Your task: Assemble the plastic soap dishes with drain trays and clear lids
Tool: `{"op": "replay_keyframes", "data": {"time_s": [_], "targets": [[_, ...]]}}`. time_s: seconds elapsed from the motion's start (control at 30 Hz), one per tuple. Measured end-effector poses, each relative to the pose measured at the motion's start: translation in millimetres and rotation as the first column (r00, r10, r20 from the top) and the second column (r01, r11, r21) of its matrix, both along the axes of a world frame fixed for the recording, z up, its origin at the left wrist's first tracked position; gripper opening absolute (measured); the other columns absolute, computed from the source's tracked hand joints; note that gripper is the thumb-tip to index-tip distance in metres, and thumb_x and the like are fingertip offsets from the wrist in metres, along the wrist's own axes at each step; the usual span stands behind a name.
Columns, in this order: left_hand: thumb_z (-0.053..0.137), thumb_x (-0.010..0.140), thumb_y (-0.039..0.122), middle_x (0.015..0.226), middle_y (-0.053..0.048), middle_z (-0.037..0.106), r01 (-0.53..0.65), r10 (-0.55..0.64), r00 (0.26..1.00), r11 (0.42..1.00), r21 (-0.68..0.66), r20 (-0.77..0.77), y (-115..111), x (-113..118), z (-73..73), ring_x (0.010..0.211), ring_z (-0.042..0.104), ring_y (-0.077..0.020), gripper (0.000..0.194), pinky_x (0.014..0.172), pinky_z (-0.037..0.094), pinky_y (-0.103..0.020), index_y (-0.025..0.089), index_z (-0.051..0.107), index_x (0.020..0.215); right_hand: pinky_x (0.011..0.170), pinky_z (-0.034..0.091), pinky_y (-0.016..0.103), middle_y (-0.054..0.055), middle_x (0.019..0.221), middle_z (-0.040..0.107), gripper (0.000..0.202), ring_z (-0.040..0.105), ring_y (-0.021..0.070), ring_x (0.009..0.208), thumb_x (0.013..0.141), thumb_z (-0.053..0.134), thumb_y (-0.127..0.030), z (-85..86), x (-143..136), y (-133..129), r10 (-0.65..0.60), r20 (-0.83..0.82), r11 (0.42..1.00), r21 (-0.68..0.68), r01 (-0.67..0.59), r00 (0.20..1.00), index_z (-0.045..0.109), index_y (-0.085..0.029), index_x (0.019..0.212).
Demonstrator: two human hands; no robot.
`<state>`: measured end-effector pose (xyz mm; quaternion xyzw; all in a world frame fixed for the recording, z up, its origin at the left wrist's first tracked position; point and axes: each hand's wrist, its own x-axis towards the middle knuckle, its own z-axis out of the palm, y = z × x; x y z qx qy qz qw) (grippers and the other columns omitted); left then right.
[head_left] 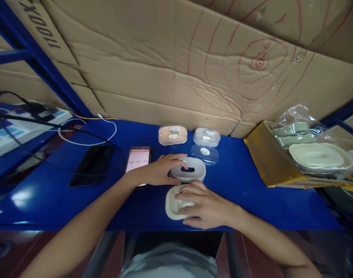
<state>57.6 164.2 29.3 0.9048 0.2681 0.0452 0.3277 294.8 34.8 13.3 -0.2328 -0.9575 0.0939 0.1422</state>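
My left hand [161,170] grips the left end of a pale grey oval shell [198,170] with a slot in its middle, thumb on the near side and fingers on the far side. Just in front of that shell, a cream oval dish [171,204] lies on the blue table. My right hand [203,204] is curled over the dish's right part, fingertips reaching inside its rim; what lies under the palm is hidden. Behind the grey shell rests a clear oval lid [212,156] with a round sticker.
At the back stand a peach oval box [164,136] and a grey oval box [214,138]. A lit phone [138,157] and a dark phone [91,166] lie left. A carton [263,158] holding more oval parts [318,156] stands right. Cables [115,133] cross the left side.
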Motion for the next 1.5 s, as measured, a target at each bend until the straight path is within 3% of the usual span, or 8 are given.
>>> {"op": "replay_keyframes", "data": {"time_s": [0.27,0.47,0.63,0.73,0.83,1.0,1.2,1.5], "targets": [[0.072,0.095,0.057,0.178,-0.011,0.021,-0.043,0.043,0.999,0.999,0.010,0.005,-1,3,-6.2,0.161,0.026,-0.0415,0.068,0.126,0.022,-0.064,0.034,0.050,0.155,0.126,0.030,0.046,0.008,0.145,0.065,0.032,0.046,0.0243,0.146,0.107,0.060,-0.042,-5.5,0,2,-0.007,-0.001,1.000,0.009,0.007,1.000,0.072,-0.024,0.130],[0.066,0.099,0.056,0.177,-0.012,0.025,-0.070,0.068,0.996,0.997,0.034,0.053,2,1,-11.0,0.162,0.026,-0.0375,0.067,0.127,0.023,-0.060,0.034,0.044,0.159,0.122,0.035,0.045,0.008,0.145,0.066,0.045,0.047,0.0241,0.146,0.107,0.057,-0.055,-2.5,2,4,-0.036,-0.026,0.999,0.032,0.037,0.999,0.067,-0.025,0.139],[0.066,0.098,0.059,0.176,-0.011,0.027,-0.093,0.091,0.995,0.995,0.045,0.046,2,-7,-1.4,0.160,0.031,-0.0381,0.074,0.127,0.026,-0.061,0.034,0.038,0.163,0.119,0.038,0.051,0.011,0.151,0.063,0.042,0.049,0.0292,0.146,0.108,0.059,-0.044,9.7,21,15,-0.236,-0.081,0.970,0.044,0.240,0.968,0.063,-0.026,0.145],[0.073,0.095,0.057,0.177,-0.011,0.025,-0.110,0.103,0.992,0.990,0.094,0.076,-19,-16,10.8,0.160,0.032,-0.0384,0.089,0.126,0.032,-0.058,0.036,0.028,0.168,0.118,0.040,0.055,0.013,0.155,0.059,0.044,0.049,0.0326,0.147,0.107,0.060,-0.040,12.5,38,27,-0.392,-0.104,0.917,0.037,0.397,0.914,0.061,-0.028,0.149],[0.076,0.095,0.043,0.172,-0.004,0.036,-0.142,0.126,0.986,0.977,0.158,0.106,-59,-24,14.9,0.155,0.040,-0.0349,0.085,0.122,0.042,-0.053,0.044,0.029,0.166,0.118,0.039,0.058,0.013,0.160,0.055,0.043,0.048,0.0336,0.149,0.107,0.061,-0.039,10.2,52,37,-0.464,-0.059,0.885,0.016,0.466,0.884,0.061,-0.030,0.149],[0.083,0.089,0.032,0.168,-0.002,0.044,-0.154,0.159,0.987,0.954,0.258,0.003,-106,-34,-3.8,0.140,0.056,-0.0390,0.088,0.116,0.046,-0.062,0.048,0.038,0.162,0.122,0.036,0.059,0.010,0.161,0.055,0.043,0.042,0.0332,0.155,0.104,0.067,-0.044,1.0,56,40,-0.401,0.002,0.916,-0.015,0.401,0.916,0.064,-0.031,0.145],[0.080,0.092,0.036,0.169,-0.006,0.041,-0.288,0.278,0.958,0.911,0.295,0.076,-105,-38,-17.2,0.137,0.056,-0.0383,0.082,0.115,0.047,-0.063,0.044,0.039,0.162,0.123,0.037,0.057,0.014,0.168,0.044,0.056,0.038,0.0320,0.158,0.103,0.068,-0.044,-4.5,48,39,-0.416,-0.037,0.909,-0.044,0.414,0.909,0.053,-0.028,0.155],[0.082,0.088,0.022,0.163,-0.008,0.047,-0.312,0.287,0.950,0.902,0.300,0.124,-118,-25,-31.7,0.139,0.055,-0.0385,0.091,0.114,0.047,-0.063,0.042,0.034,0.162,0.117,0.044,0.056,0.018,0.164,0.048,0.049,0.046,0.0341,0.152,0.104,0.066,-0.044,-4.4,41,43,-0.468,-0.142,0.884,-0.059,0.465,0.872,0.058,-0.026,0.149]]}}
